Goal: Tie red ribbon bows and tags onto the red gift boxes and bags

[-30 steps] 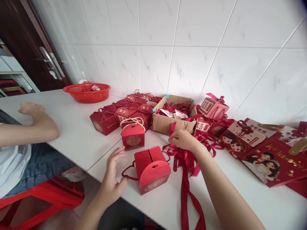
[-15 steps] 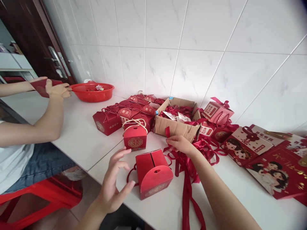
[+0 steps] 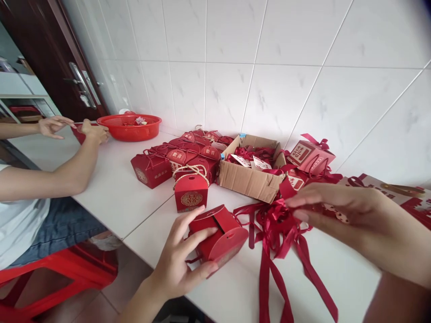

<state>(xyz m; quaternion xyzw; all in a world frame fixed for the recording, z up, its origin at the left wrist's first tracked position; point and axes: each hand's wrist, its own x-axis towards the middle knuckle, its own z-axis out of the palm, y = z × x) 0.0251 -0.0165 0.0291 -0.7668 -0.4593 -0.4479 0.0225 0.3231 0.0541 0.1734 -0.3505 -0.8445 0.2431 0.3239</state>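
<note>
My left hand [image 3: 182,260] grips a small red gift box [image 3: 220,258] near the table's front edge, thumb and fingers on its near-left side. The box is slightly tilted, its curved flaps loosely folded with a dark gap between them. A cord handle shows partly at its side. Off to the right, my right hand [image 3: 340,213] is raised and pinches a dark red satin ribbon [image 3: 287,190] between thumb and fingers. Below it lies a tangled heap of the same ribbon [image 3: 278,229], with long tails running toward me.
An open cardboard carton [image 3: 251,179] holds ribbons and cards. Finished-looking red boxes [image 3: 153,170] cluster behind; one with a gold cord [image 3: 191,193] stands in front. Printed boxes [image 3: 311,157] are at right. A co-worker's hands [image 3: 96,132] work at left beside a red plastic basket [image 3: 131,130].
My right hand has drawn the ribbon away from the carton, rightward and nearer. My left hand has closed on the red gift box, which has tilted. The co-worker's hands have lowered.
</note>
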